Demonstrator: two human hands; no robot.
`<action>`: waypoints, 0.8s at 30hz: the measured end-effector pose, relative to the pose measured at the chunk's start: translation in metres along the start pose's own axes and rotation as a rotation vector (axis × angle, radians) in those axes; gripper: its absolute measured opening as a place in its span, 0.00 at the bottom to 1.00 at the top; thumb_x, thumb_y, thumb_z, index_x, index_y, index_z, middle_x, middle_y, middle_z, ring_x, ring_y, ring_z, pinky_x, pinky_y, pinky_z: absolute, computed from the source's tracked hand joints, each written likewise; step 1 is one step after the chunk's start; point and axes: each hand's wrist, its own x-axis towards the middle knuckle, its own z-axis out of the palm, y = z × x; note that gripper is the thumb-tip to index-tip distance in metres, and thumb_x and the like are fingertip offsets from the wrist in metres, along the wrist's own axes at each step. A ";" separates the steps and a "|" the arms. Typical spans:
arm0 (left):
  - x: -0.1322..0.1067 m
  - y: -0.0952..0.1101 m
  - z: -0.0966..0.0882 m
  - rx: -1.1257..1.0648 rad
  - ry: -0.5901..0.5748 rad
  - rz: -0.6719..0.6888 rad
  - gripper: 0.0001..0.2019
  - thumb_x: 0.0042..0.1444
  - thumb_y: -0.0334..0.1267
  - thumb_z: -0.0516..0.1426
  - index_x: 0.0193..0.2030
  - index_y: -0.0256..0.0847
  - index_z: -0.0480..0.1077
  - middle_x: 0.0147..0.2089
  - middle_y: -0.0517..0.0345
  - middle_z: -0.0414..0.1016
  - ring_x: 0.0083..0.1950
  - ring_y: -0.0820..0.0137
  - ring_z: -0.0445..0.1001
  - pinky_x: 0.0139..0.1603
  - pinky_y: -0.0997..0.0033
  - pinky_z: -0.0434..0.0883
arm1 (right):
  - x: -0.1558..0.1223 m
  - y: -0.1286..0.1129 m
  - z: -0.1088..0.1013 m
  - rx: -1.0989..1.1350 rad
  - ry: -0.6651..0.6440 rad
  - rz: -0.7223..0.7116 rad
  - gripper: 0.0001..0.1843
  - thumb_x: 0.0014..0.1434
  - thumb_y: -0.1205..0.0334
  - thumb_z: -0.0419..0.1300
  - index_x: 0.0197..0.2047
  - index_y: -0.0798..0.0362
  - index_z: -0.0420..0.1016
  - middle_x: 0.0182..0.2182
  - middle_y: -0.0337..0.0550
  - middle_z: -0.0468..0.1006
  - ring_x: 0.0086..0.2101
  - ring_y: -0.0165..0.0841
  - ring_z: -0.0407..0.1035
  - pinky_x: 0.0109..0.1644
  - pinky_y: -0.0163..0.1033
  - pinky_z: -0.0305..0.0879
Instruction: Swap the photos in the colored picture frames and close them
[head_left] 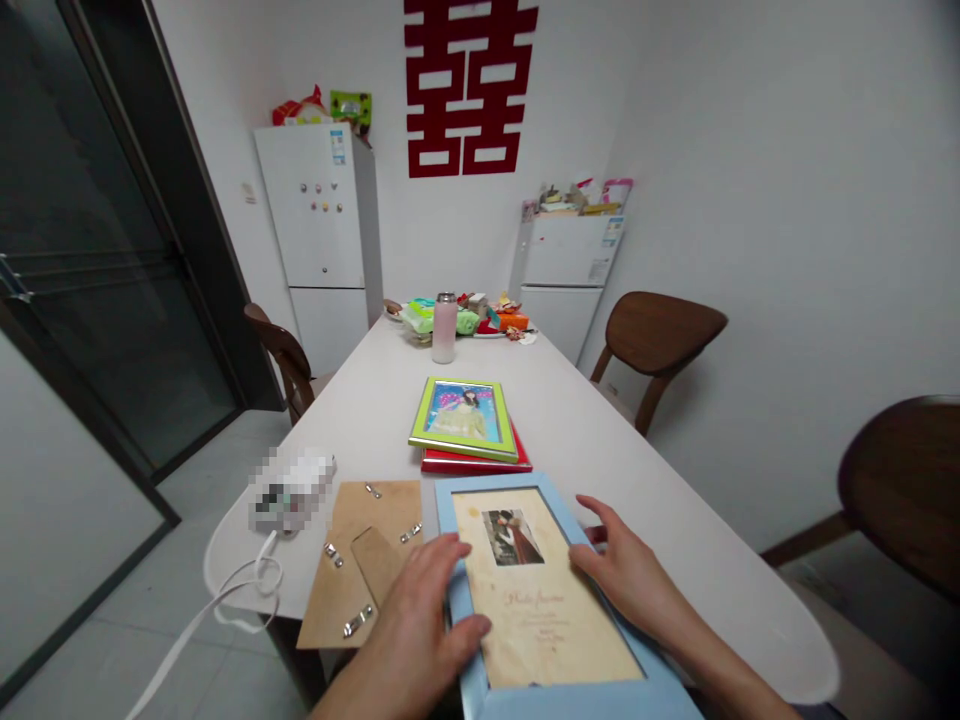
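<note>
A light blue picture frame lies on the white table near its front edge, with a small photo on beige paper inside. My left hand grips the frame's left edge, thumb on the paper. On the frame's right edge rests my right hand, fingers curled over it. A brown frame backing board with metal clips lies just left of the blue frame, beside my left hand.
A green frame is stacked on a red frame in mid-table. A pink bottle and snacks stand at the far end. A blurred object with a white cord sits left. Wooden chairs flank the table; two fridges stand behind.
</note>
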 end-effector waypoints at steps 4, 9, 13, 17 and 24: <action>0.009 0.032 0.027 -0.094 -0.109 0.090 0.31 0.42 0.41 0.58 0.55 0.39 0.55 0.59 0.47 0.53 0.59 0.57 0.50 0.57 0.51 0.51 | -0.019 -0.018 -0.012 0.676 -0.238 0.165 0.36 0.48 0.61 0.48 0.59 0.52 0.38 0.28 0.41 0.74 0.22 0.33 0.69 0.26 0.39 0.64; 0.024 0.062 0.047 -0.096 -0.116 0.014 0.42 0.38 0.43 0.59 0.59 0.33 0.46 0.63 0.45 0.37 0.62 0.52 0.37 0.59 0.48 0.42 | -0.038 -0.048 -0.015 0.904 -0.228 0.132 0.41 0.45 0.62 0.54 0.60 0.46 0.39 0.33 0.40 0.74 0.24 0.31 0.69 0.30 0.38 0.65; 0.031 0.072 0.045 -0.113 -0.008 0.043 0.37 0.40 0.33 0.54 0.59 0.35 0.44 0.64 0.51 0.38 0.62 0.58 0.37 0.60 0.54 0.41 | -0.038 -0.055 -0.011 0.837 -0.223 0.047 0.42 0.45 0.59 0.57 0.59 0.47 0.40 0.31 0.38 0.72 0.23 0.28 0.66 0.28 0.35 0.64; 0.028 0.066 0.010 -0.263 0.165 0.005 0.32 0.41 0.29 0.51 0.56 0.39 0.49 0.57 0.50 0.53 0.56 0.60 0.54 0.55 0.59 0.55 | -0.024 -0.031 -0.007 0.612 -0.196 0.024 0.40 0.45 0.57 0.56 0.59 0.53 0.42 0.25 0.36 0.70 0.21 0.29 0.64 0.23 0.33 0.61; 0.011 -0.001 -0.042 -0.643 0.303 -0.252 0.31 0.39 0.29 0.51 0.54 0.41 0.48 0.39 0.59 0.59 0.29 0.76 0.65 0.25 0.80 0.64 | 0.001 0.018 -0.002 -0.076 0.052 -0.080 0.28 0.48 0.56 0.49 0.52 0.59 0.58 0.22 0.38 0.69 0.23 0.32 0.65 0.29 0.36 0.60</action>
